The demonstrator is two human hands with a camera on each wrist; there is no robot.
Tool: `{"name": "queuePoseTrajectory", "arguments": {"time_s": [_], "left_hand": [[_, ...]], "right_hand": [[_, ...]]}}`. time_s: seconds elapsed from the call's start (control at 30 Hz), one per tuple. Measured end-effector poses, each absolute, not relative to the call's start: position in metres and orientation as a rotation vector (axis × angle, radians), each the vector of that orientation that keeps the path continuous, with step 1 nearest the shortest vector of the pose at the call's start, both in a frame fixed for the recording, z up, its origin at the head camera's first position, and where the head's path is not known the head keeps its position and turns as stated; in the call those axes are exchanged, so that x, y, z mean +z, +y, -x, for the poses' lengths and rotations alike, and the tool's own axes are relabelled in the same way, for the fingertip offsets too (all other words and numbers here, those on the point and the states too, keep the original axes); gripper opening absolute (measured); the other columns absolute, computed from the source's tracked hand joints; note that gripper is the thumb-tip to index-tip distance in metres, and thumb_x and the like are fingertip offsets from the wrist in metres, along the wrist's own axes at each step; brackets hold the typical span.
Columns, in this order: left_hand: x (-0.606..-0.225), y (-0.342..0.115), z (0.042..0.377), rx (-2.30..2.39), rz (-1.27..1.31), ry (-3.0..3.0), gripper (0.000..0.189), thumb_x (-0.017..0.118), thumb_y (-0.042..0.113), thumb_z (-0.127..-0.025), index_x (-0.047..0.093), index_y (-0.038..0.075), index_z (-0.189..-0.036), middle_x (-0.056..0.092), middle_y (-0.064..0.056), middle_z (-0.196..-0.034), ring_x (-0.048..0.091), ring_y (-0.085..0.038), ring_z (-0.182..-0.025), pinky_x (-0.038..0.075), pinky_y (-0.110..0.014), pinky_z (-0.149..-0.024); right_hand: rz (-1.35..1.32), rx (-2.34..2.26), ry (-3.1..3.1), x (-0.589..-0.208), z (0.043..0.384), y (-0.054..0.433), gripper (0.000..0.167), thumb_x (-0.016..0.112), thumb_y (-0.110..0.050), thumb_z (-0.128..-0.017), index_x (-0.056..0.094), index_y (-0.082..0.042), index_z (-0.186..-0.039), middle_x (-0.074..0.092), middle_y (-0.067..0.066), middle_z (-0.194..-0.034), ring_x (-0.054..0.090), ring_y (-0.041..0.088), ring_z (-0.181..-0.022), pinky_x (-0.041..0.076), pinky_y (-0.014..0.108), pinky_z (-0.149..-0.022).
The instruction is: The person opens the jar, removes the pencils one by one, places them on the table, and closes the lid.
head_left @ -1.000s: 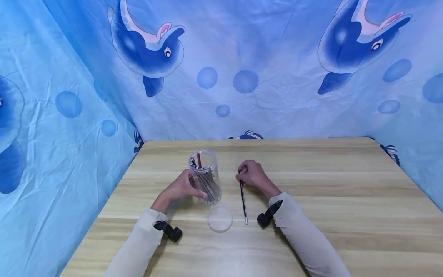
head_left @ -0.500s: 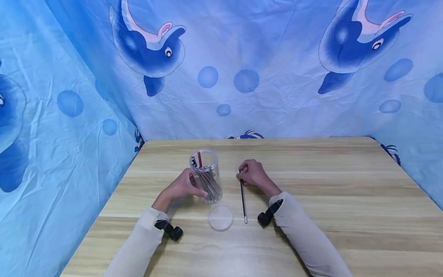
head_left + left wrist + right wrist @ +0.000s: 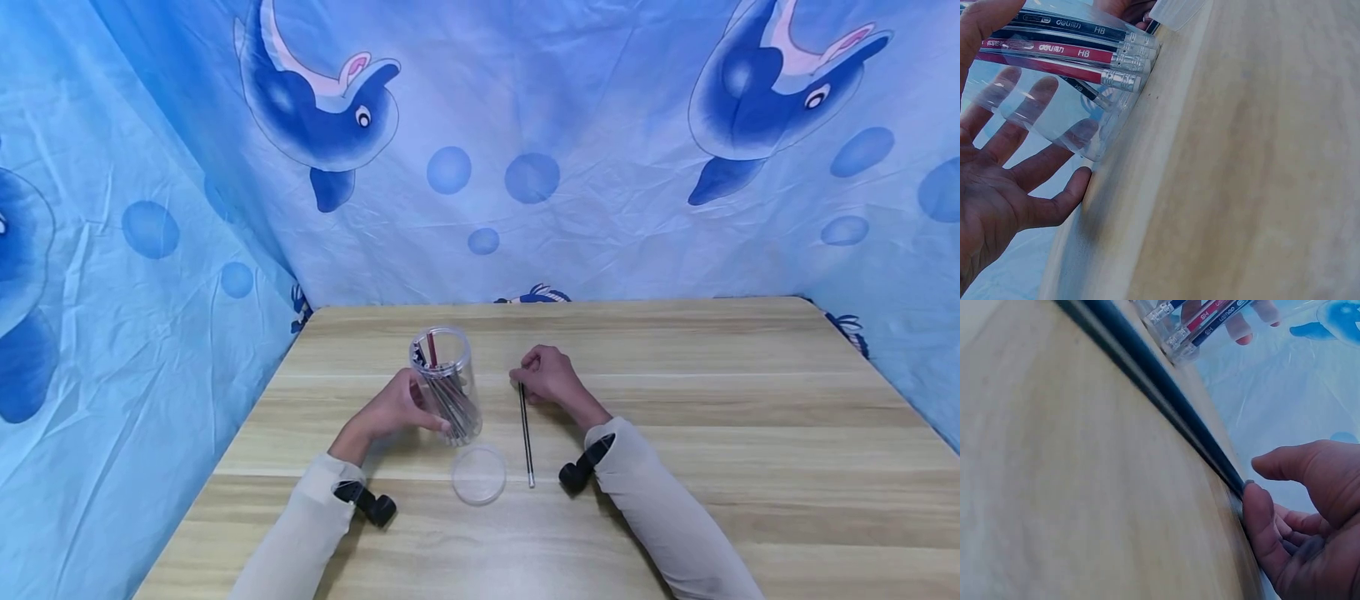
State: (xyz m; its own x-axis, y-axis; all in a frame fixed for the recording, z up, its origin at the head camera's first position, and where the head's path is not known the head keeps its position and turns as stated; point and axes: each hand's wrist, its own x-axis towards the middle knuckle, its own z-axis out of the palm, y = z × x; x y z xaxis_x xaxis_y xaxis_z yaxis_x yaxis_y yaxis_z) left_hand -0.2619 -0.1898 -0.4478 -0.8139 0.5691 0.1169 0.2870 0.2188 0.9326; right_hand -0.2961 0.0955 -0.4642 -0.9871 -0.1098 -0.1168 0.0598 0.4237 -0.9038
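Left hand [image 3: 395, 406] wraps its fingers round the clear jar [image 3: 468, 390], likely steadying it; right hand [image 3: 550, 375], thumb standing apart, merely touches the pencil [image 3: 527, 433].

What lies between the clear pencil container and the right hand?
Straight across, only bare tabletop separates the container from the right hand, as the head view shows; the round clear lid lies off that line, lower in the picture.
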Motion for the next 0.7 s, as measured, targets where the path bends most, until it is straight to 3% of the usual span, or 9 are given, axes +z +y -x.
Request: {"name": "queuePoseTrajectory", "arguments": {"time_s": [0.2,0.4,0.5,0.63,0.7], "left_hand": [[-0.449,-0.191,0.262,1.647,-0.817,2.227,0.058,0.09,0.001,-0.067,0.066,0.002,-0.119,0.071,-0.01,-0.112,0.065,-0.025,-0.104,0.05,-0.031,-0.093],[-0.448,-0.19,0.262,1.644,-0.818,2.223,0.059,0.09,0.001,-0.066,0.065,0.004,-0.12,0.071,-0.01,-0.114,0.065,-0.026,-0.106,0.049,-0.032,-0.095],[-0.447,-0.189,0.261,1.638,-0.818,2.232,0.06,0.09,0.001,-0.067,0.065,0.004,-0.121,0.071,-0.01,-0.114,0.064,-0.026,-0.106,0.049,-0.031,-0.094],[-0.446,-0.189,0.261,1.642,-0.818,2.229,0.063,0.089,0.0,-0.066,0.064,0.003,-0.123,0.07,-0.011,-0.116,0.065,-0.026,-0.106,0.049,-0.031,-0.094],[-0.446,-0.189,0.262,1.65,-0.821,2.219,0.065,0.089,-0.002,-0.066,0.063,0.002,-0.125,0.069,-0.012,-0.118,0.065,-0.026,-0.108,0.049,-0.031,-0.096]], "right_hand": [[0.018,-1.747,2.474,-0.461,0.297,0.095,0.03,0.073,-0.023,-0.09,0.061,-0.003,-0.11,0.067,0.012,-0.088,0.062,0.02,-0.057,0.054,0.031,-0.055],[0.029,-1.934,2.448,-0.436,0.29,0.09,0.032,0.072,-0.03,-0.092,0.062,-0.007,-0.111,0.066,0.023,-0.096,0.064,0.037,-0.068,0.057,0.047,-0.067],[0.091,-2.03,2.427,-0.421,0.286,0.088,0.032,0.073,-0.031,-0.091,0.063,-0.007,-0.111,0.065,0.019,-0.089,0.063,0.032,-0.065,0.059,0.048,-0.067],[0.294,-2.155,2.292,-0.402,0.277,0.083,0.029,0.069,-0.027,-0.095,0.061,-0.006,-0.114,0.063,0.016,-0.083,0.06,0.019,-0.06,0.059,0.037,-0.059],[0.399,-2.191,2.196,-0.392,0.272,0.079,0.028,0.065,-0.026,-0.098,0.06,-0.006,-0.117,0.063,0.018,-0.082,0.061,0.019,-0.059,0.058,0.035,-0.056]]}}
